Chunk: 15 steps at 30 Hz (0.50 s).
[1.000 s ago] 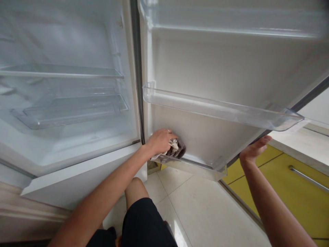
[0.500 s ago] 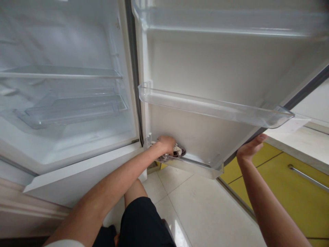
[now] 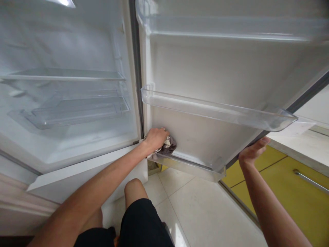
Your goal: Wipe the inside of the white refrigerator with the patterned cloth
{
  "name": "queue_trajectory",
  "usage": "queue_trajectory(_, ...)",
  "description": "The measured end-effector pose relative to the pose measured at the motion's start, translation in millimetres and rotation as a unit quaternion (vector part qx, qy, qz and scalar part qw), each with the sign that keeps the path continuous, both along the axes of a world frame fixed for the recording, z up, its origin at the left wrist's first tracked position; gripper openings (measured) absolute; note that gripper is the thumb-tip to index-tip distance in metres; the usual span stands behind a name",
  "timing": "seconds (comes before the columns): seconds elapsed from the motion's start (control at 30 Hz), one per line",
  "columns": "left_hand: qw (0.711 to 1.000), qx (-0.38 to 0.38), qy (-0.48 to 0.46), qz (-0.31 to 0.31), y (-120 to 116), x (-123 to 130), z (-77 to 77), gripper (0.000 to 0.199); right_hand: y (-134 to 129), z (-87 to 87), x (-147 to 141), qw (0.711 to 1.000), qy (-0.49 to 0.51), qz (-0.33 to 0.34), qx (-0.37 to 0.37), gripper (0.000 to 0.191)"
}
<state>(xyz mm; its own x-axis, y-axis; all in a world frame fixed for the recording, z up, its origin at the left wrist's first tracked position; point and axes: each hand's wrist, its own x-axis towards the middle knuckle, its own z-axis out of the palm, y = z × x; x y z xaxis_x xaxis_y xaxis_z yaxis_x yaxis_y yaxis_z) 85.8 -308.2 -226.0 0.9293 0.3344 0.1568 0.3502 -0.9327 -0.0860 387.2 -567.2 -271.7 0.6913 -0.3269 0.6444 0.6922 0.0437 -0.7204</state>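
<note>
My left hand is closed on a crumpled dark-and-light cloth at the hinge-side end of the lowest clear door bin. The cloth rests inside that bin, against the white inner panel of the fridge door; part of it is hidden under my fingers. Over on the right, my right hand grips the lower outer edge of the door, its fingers partly hidden behind it. Above my left hand, a second clear door bin spans the door.
To the left stands the open fridge interior, with a glass shelf and a clear drawer. Yellow cabinets with a metal handle and a pale countertop are at the right. Below lies a tiled floor.
My left hand has shifted left with the cloth along the lowest bin, to its hinge-side corner. The right hand stays on the door edge. The view has moved slightly.
</note>
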Motion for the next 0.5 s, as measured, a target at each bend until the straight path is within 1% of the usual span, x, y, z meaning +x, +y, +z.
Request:
queue_trajectory(0.1, 0.998, 0.003, -0.065, 0.020, 6, -13, 8.1, 0.043, -1, -0.5, 0, 1.000, -0.011, -0.014, -0.003, 0.065)
queue_trajectory(0.17, 0.989, -0.027, -0.144, 0.030, 12, -24, 8.9, 0.048, -2, -1.0, 0, 1.000, -0.015, -0.016, -0.007, 0.065)
queue_trajectory(0.2, 0.979, -0.054, -0.195, 0.027, 15, -30, 7.8, 0.050, -2, -1.2, 0, 1.000, -0.016, -0.015, -0.006, 0.064)
queue_trajectory(0.23, 0.965, -0.081, -0.249, 0.020, 17, -37, 5.8, 0.051, -2, -1.3, -1, 1.000, -0.014, -0.015, -0.006, 0.063)
queue_trajectory(0.3, 0.926, -0.120, -0.358, 0.002, 19, -50, -0.2, 0.051, -2, -1.3, -1, 1.000, -0.007, -0.019, 0.000, 0.062)
queue_trajectory(0.4, 0.861, -0.115, -0.495, -0.007, 16, -69, -10.4, 0.048, -2, -1.3, -1, 0.999, 0.003, -0.032, -0.009, 0.059)
queue_trajectory(0.5, 0.799, -0.100, -0.593, 0.001, 12, -87, -16.9, 0.048, -3, -2.2, 2, 0.999, 0.001, -0.029, -0.015, 0.059)
